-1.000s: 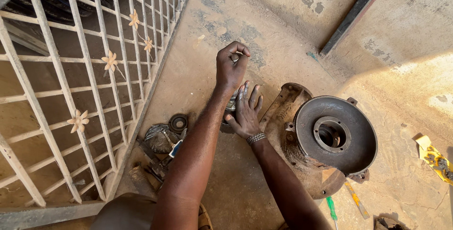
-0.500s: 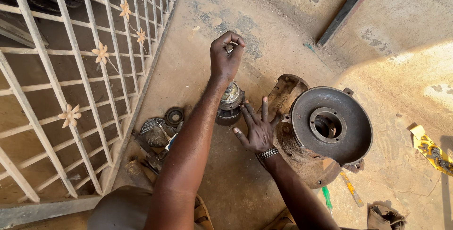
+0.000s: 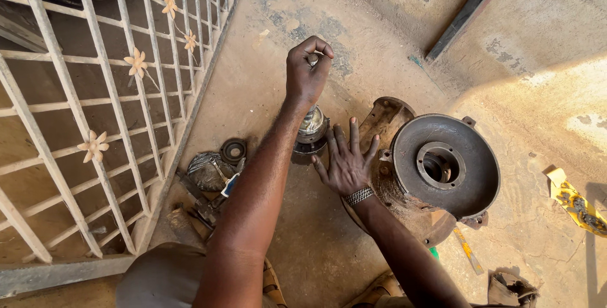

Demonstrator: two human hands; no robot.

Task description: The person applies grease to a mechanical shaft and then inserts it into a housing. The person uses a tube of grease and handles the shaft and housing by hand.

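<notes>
My left hand (image 3: pixel 306 71) is raised and closed around the top end of a metal shaft. Below it the shaft's round metal part with a bearing (image 3: pixel 312 128) stands upright on the concrete floor. My right hand (image 3: pixel 346 163) is spread flat, fingers apart, beside that part and against the edge of a rusty round pump housing (image 3: pixel 444 166). A metal bracelet sits on my right wrist. The shaft's upper end is mostly hidden inside my fist.
A cream metal gate with flower ornaments (image 3: pixel 95 112) fills the left. Small parts, a black ring (image 3: pixel 233 150) and tools lie by its base. A dark metal bar (image 3: pixel 471 8) lies upper right. A yellow object (image 3: pixel 572 200) sits far right, screwdrivers (image 3: pixel 466 251) near my leg.
My right hand slid from beside the shaft part toward the rusty housing and spread flat. My left hand stayed gripped on the shaft top.
</notes>
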